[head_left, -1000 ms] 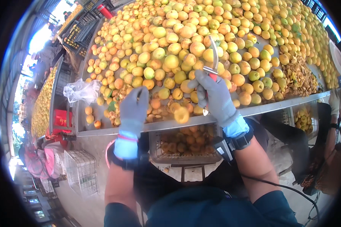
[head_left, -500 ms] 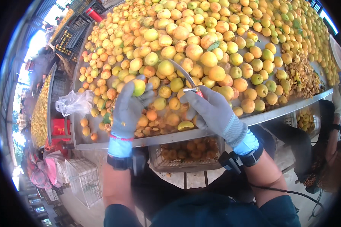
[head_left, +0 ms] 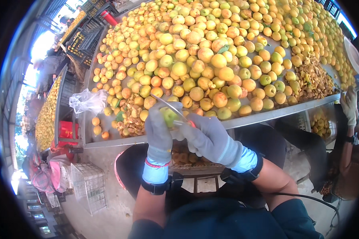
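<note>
Two gloved hands are working on one greenish fruit at the table edge.

A crumpled clear bag is lying left by the metal table rim. The left hand is closing around the greenish fruit; the right hand is gripping a thin blade touching it. Piled fruit is filling the table, leaving little bare room.

Metal counter heaped with yellow-orange fruit. Concrete floor below. White wire basket and red crate at left. Clear plastic bag on counter edge. Bright daylight from upper left.
</note>
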The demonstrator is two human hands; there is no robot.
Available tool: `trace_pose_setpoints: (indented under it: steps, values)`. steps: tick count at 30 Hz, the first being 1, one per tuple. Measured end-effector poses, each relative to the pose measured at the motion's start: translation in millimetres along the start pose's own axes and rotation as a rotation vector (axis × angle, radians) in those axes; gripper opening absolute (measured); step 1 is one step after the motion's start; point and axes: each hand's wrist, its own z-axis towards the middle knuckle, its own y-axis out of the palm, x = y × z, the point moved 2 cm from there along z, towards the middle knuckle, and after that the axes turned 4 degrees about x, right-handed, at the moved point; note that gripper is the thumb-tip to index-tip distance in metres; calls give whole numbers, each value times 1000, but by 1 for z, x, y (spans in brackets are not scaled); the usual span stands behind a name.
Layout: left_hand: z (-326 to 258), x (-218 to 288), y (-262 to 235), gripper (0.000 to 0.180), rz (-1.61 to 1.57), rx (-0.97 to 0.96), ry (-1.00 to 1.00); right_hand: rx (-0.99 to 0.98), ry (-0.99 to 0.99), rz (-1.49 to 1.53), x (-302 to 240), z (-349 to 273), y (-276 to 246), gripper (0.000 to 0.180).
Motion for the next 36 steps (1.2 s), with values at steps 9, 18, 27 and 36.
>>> trace_pose_setpoints:
  steps: [9,18,27,36]
  values:
    - [-15,0,-2,33,265,71,331,185,-332,-482,4,-3,-1,46]
    - [-9,1,-9,29,358,0,260,-7,174,105,14,7,8,59]
    - [9,0,11,65,-457,26,-311,-255,217,643,20,12,-3,72]
    - [1,0,4,64,-768,131,-539,-23,227,177,13,-1,-6,41]
